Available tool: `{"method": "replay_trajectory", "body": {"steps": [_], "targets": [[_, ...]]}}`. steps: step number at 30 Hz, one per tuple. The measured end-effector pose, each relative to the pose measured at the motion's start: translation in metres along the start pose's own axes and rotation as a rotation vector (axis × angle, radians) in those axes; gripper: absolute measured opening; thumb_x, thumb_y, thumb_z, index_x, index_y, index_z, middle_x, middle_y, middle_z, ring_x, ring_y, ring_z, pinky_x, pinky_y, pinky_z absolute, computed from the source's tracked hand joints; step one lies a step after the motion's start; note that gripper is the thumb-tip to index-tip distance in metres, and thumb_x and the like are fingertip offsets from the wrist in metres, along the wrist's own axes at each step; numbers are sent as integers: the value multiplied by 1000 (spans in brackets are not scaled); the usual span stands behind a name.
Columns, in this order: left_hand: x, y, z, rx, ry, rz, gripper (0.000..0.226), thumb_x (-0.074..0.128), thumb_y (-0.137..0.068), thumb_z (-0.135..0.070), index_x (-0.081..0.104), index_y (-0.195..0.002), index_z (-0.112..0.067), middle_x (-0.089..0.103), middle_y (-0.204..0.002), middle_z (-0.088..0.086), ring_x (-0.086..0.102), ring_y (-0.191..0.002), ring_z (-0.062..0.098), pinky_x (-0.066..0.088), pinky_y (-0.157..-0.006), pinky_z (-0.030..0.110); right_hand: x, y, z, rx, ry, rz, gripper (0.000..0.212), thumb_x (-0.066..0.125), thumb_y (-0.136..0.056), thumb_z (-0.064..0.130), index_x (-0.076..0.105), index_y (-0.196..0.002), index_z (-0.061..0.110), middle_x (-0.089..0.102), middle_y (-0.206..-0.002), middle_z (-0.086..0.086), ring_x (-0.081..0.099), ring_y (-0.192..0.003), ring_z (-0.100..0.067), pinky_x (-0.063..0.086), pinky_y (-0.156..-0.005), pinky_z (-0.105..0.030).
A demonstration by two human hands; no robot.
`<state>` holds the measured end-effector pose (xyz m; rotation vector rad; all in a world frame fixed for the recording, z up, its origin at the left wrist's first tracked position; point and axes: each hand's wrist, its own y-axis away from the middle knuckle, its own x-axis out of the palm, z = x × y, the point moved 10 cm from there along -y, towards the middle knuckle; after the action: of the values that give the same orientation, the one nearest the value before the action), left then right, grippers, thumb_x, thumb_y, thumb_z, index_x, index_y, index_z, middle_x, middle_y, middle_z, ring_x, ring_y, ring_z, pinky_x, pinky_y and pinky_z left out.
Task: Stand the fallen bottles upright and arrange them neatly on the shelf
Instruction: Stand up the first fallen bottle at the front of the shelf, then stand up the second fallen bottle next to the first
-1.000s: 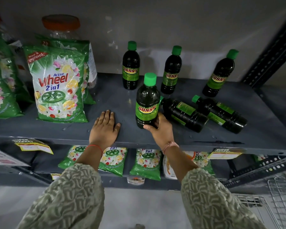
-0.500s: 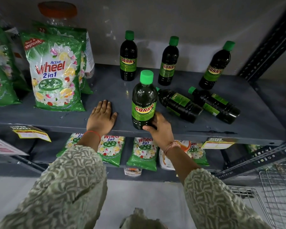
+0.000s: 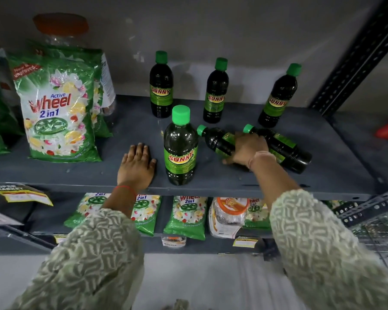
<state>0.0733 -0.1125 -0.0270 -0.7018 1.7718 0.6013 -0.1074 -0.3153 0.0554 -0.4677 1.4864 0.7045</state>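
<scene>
Dark bottles with green caps and "Sunny" labels stand on a grey metal shelf (image 3: 323, 175). Three are upright along the back: one (image 3: 161, 90), a second (image 3: 216, 95), a third (image 3: 278, 101). A fourth upright bottle (image 3: 180, 151) stands near the front edge. Two bottles lie on their sides to its right, caps pointing left. My right hand (image 3: 246, 148) wraps over the nearer fallen bottle (image 3: 215, 139), which still lies on the shelf. The other fallen bottle (image 3: 282, 148) lies just behind that hand. My left hand (image 3: 136, 167) rests flat on the shelf, left of the front bottle.
Green "Wheel" detergent bags (image 3: 56, 110) stand at the shelf's left, a clear jar with an orange lid (image 3: 61, 27) behind them. More bags (image 3: 184, 215) lie on the lower shelf. A perforated upright post (image 3: 354, 57) bounds the right side; a wire basket (image 3: 381, 233) sits lower right.
My right hand let go of the front upright bottle and moved right onto the nearer fallen bottle. The left hand stayed flat on the shelf.
</scene>
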Motion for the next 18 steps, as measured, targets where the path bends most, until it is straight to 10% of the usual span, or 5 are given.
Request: {"method": "replay_trajectory", "body": {"steps": [4,11,18], "targets": [[1,0,1,-1,-28,-21,57,25,-98,-34,13,-147,-10,9,-159,8,6,-147,25,8,-121,40,21,-16,-7,50,-225,163,78,78,-55,50,49,-117,12,61,-115,-14,56,-105,-33,48,-89,-35],[0,0,3,-4,-54,-41,57,25,-97,-34,12,-147,-11,9,-159,6,5,-147,23,9,-120,39,-10,-13,2,125,-701,-631,86,82,-51,43,43,-110,-5,59,-106,-22,52,-101,-40,32,-94,-41],[-2,2,2,-12,-44,-42,56,26,-97,-34,11,-148,-13,8,-160,5,4,-147,22,7,-120,37,9,-2,5,145,-830,-824,99,84,-53,40,37,-125,-9,54,-115,-27,49,-100,-45,39,-96,-50]]}}
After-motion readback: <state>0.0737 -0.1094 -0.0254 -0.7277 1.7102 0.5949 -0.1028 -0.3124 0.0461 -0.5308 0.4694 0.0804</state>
